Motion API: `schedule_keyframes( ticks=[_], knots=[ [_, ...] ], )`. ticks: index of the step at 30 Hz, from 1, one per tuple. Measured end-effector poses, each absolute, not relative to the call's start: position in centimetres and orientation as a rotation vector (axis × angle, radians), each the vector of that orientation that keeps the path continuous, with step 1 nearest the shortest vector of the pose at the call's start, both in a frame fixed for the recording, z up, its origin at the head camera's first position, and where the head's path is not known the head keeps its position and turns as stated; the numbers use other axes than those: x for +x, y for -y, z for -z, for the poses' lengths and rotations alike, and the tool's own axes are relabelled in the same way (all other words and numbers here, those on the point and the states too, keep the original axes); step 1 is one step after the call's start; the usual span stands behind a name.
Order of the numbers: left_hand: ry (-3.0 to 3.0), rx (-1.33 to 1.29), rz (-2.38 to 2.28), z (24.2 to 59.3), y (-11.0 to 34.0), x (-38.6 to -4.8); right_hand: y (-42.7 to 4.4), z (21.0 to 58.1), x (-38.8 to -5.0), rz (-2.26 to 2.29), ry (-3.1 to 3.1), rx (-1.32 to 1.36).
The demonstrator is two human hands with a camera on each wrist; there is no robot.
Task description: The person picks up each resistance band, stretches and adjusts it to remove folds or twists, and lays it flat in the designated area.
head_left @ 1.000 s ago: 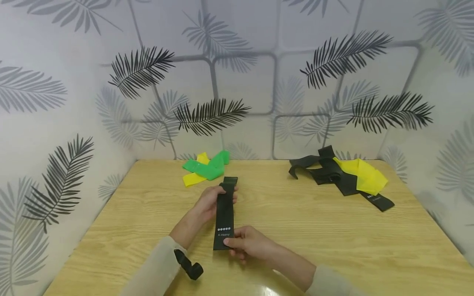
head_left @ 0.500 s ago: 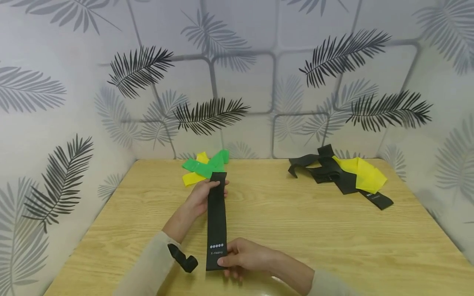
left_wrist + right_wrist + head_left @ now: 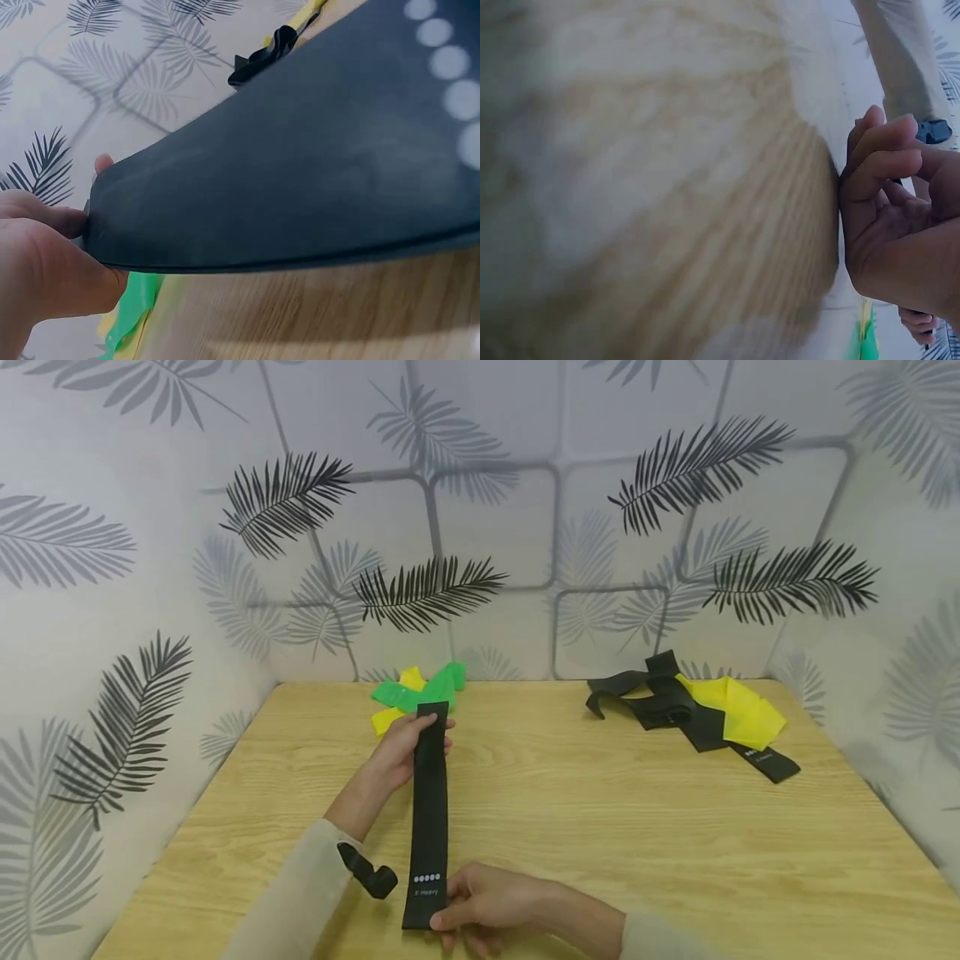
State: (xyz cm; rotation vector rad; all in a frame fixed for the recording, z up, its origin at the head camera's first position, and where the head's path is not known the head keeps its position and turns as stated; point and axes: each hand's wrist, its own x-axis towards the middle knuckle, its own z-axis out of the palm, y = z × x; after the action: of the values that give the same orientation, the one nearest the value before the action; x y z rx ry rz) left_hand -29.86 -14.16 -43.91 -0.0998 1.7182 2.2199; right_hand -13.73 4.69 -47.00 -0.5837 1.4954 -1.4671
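A flat black resistance band (image 3: 429, 802), printed with white dots and "X-Heavy", runs lengthwise between both hands above the table. My left hand (image 3: 395, 747) grips its far end, thumb on top and fingers behind. At the near printed end, my right hand (image 3: 487, 902) pinches the lower right corner with its thumb on the face. The left wrist view shows the band (image 3: 262, 180) spread wide and the left hand (image 3: 45, 262) at its end. In the right wrist view the right hand (image 3: 892, 217) has curled fingers; the band is mostly hidden there.
Beyond the left hand lie a green band (image 3: 438, 689) and a yellow band (image 3: 385, 721). At the back right is a pile of black bands (image 3: 701, 728) with a yellow band (image 3: 750, 714) on top. A patterned wall backs the wooden table (image 3: 570, 827). A black strap hangs at the left cuff.
Both hands have moved left, the right one also toward me and the left one slightly away. The band between them now spans a longer stretch. The piles have stayed put.
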Motion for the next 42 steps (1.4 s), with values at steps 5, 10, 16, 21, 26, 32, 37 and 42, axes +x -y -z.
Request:
schedule_keyframes(
  ticks=[5, 10, 16, 21, 26, 32, 37, 42],
  knots=[
    [-1.779, -0.065, -2.169, 44.4, 14.7, -30.4, -4.0, 46.9, -13.6, 1.382, -1.542, -0.611],
    [-1.931, -0.062, -2.045, 45.3, 15.3, -31.3, -2.8, 46.6, -13.9, 1.269, -1.677, -0.607],
    [-2.198, -0.110, -1.881, 46.5, 15.8, -33.4, -1.1, 46.5, -15.0, 1.211, -1.688, -0.526],
    [-2.371, -0.117, -1.770, 46.7, 15.9, -34.0, -0.8, 46.6, -15.2, 1.209, -1.687, -0.533],
    [-2.542, -0.059, -1.632, 46.8, 16.1, -34.1, -0.9, 46.6, -15.1, 1.216, -1.691, -0.549],
    [-2.755, 0.055, -1.409, 47.2, 16.4, -34.6, -0.9, 46.7, -15.2, 1.234, -1.676, -0.587],
    [-2.853, 0.115, -1.341, 47.7, 16.2, -34.8, -1.1, 46.9, -15.1, 1.299, -1.650, -0.520],
    [-2.921, 0.238, -1.288, 47.8, 15.7, -34.6, -1.4, 47.1, -15.1, 1.311, -1.667, -0.494]
  ],
)
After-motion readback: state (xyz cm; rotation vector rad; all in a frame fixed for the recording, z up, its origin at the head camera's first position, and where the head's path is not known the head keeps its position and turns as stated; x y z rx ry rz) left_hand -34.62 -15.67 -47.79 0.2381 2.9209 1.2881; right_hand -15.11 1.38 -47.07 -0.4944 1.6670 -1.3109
